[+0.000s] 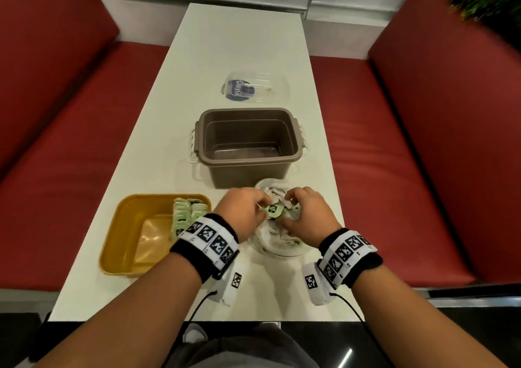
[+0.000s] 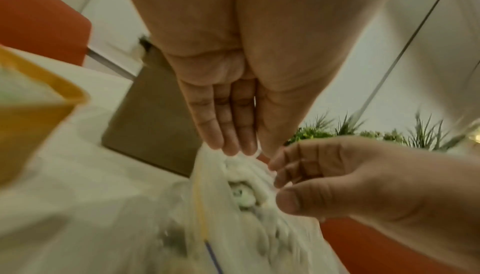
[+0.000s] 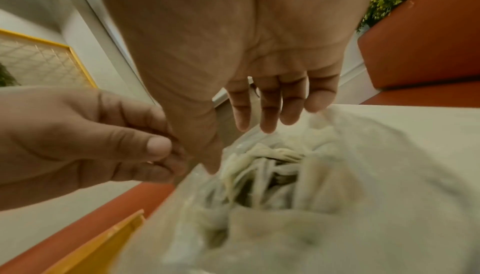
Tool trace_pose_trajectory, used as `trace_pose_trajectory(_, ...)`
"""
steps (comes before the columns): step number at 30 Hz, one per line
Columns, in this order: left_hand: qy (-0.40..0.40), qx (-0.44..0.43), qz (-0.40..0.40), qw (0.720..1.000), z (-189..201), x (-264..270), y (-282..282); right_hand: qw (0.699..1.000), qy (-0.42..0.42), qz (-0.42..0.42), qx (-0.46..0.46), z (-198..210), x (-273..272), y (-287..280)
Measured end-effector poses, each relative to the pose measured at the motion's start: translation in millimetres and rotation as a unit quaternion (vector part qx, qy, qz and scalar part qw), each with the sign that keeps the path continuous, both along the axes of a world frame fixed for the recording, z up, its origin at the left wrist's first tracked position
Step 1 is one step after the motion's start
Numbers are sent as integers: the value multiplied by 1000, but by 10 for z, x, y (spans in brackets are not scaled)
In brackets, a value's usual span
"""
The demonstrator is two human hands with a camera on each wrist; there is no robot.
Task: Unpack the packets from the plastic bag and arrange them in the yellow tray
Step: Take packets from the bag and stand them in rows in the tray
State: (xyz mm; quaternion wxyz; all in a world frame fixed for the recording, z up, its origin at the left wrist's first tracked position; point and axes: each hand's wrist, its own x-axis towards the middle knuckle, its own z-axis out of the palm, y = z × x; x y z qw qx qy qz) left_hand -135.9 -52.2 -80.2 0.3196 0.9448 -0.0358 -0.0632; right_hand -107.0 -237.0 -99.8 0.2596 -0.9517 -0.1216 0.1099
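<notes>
Both hands at clear plastic bag (image 1: 277, 243): left hand (image 1: 244, 209) pinches green-white packet (image 1: 273, 210); right hand (image 1: 307, 214) fingers straight, steadying. Lift straight out, stack beside row in yellow plastic tray (image 1: 124, 238).

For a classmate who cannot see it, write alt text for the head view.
Both hands, left hand and right hand, work at the open plastic bag of packets on a white table. A yellow tray with some packets sits left; a brown tub stands behind.
</notes>
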Motion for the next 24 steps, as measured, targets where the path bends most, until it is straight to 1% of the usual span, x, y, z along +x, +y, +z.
trace_pose_trajectory(2, 28, 28, -12, 999, -126, 79, -211, 999, 13, 21, -25, -70, 17, -131)
trace_pose_trajectory(4, 46, 74, -6, 996, -238, 125, -318, 998, 32, 40, -28, -123, 28, -209)
trace_pose_trajectory(6, 49, 110, 9, 993, -338, 159, -367, 997, 53, 53, -21, -182, 46, -270)
trace_pose_trajectory(9, 42, 124, 36, 991, -461, 185, -377, 995, 70, 68, -13, -288, 75, -310)
trace_pose_trajectory(13, 9, 92, 65, 994, -514, 174, -360, 995, 62, 78, -1, -422, 95, -344)
trace_pose_trajectory(18, -63, 55, 94, 992, -356, 147, -282, 995, 53, 80, 33, -422, 171, -410)
trace_pose_trajectory(20, -100, 41, 83, 991, -266, 131, -284, 995, 31, 77, 55, -380, 212, -424)
trace_pose_trajectory(22, -118, 23, 45, 992, -181, 121, -315, 991, 13, 85, 102, -309, 250, -427)
trace_pose_trajectory(24, -121, -11, -2, 993, -118, 113, -354, 982, 22, 93, 162, -248, 273, -419)
